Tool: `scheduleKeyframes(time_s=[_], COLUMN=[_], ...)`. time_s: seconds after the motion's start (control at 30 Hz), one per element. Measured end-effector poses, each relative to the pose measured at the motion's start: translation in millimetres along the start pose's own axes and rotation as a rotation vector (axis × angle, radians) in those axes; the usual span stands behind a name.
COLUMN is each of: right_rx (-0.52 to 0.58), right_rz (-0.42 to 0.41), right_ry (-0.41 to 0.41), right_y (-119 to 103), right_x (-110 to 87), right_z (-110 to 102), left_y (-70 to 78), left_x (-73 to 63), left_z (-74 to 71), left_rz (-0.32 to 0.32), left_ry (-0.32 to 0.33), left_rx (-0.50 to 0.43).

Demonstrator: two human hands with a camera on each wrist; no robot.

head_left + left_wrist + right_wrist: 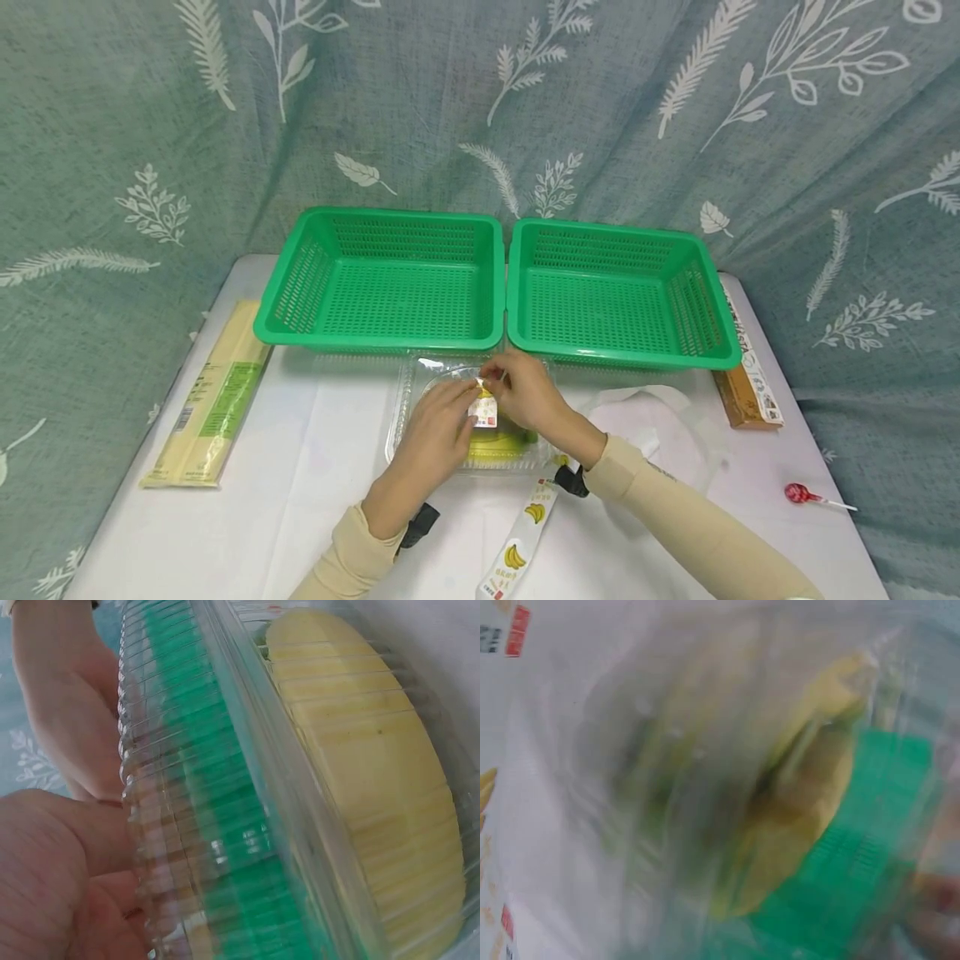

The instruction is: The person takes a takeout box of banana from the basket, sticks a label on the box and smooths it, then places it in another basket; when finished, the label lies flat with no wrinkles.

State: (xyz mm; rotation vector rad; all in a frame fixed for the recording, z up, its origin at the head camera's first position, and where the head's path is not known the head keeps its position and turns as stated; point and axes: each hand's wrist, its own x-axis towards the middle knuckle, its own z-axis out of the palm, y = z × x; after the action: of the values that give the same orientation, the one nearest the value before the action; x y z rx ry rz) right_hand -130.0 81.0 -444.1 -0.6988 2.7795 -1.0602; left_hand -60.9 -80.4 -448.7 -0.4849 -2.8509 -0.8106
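Sleeves (690, 517) nearest; label (484, 411) between left grip (437, 425) and right grip (528, 393).

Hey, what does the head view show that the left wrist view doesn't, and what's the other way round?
Only the head view shows the lollipop, the long yellow packet, the brown box and the strip of banana labels. Only the left wrist view shows small dark specks on the yellow fruit. Both share that fruit, its clear container, the person's hands, green basket plastic and the leaf-patterned curtain.
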Motion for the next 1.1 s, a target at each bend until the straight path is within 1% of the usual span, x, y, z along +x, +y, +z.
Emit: scheduleKeyframes(time_s=[0.1, 0.17, 0.3, 0.37, 0.43, 0.57, 0.7, 0.87, 0.97, 1.03, 1.1], right_rx=[-0.053, -0.119, -0.284, -0.347, -0.376, -0.345, -0.305, -0.318, -0.329, -0.319, -0.289], right_rz=[-0.021, -0.049, -0.151, -0.181, -0.198, -0.189, -0.154, -0.159, -0.154, -0.133, -0.107], right_ry=[-0.018, -0.027, -0.037, -0.051, -0.063, -0.068, -0.070, -0.110, -0.132, -0.146, -0.148], right_y=[-4.0, -7.2, -10.4, -10.4, -9.5, -10.4, -14.0, -20.5, -24.6, -27.0, -28.4], right_x=[-9.6, -18.4, -37.6, -46.6, -54.1, -67.1, -79.4, -95.6, -104.5, -109.1, -112.2], right_z=[-1.9, -2.7, -1.7, 0.6, 3.8, 8.4, 11.0, 14.6, 14.9, 13.0, 9.5], left_y=[-1.5, -1.6, -2.1, -2.6, -3.2, -2.8, -1.1, -0.8, -1.0, -0.7, -1.4], left_x=[-1.8, -3.6, -6.3, -6.2, -5.3, -2.8, -1.6, -3.3, -4.2, -3.9, -3.5], left_z=[0.1, 0.0, 0.0, 0.6, 1.8, 5.0, 6.2, 6.6, 7.8, 8.1, 7.0], left_rz=[0.010, 0.011, 0.015, 0.010, 0.000, -0.034, -0.056, -0.084, -0.087, -0.078, -0.072], left_ry=[-0.042, -0.071, -0.122, -0.137, -0.138, -0.133, -0.141, -0.149, -0.144, -0.133, -0.093], left_rx=[0.024, 0.040, 0.087, 0.109, 0.126, 0.138, 0.148, 0.168, 0.170, 0.152, 0.088])
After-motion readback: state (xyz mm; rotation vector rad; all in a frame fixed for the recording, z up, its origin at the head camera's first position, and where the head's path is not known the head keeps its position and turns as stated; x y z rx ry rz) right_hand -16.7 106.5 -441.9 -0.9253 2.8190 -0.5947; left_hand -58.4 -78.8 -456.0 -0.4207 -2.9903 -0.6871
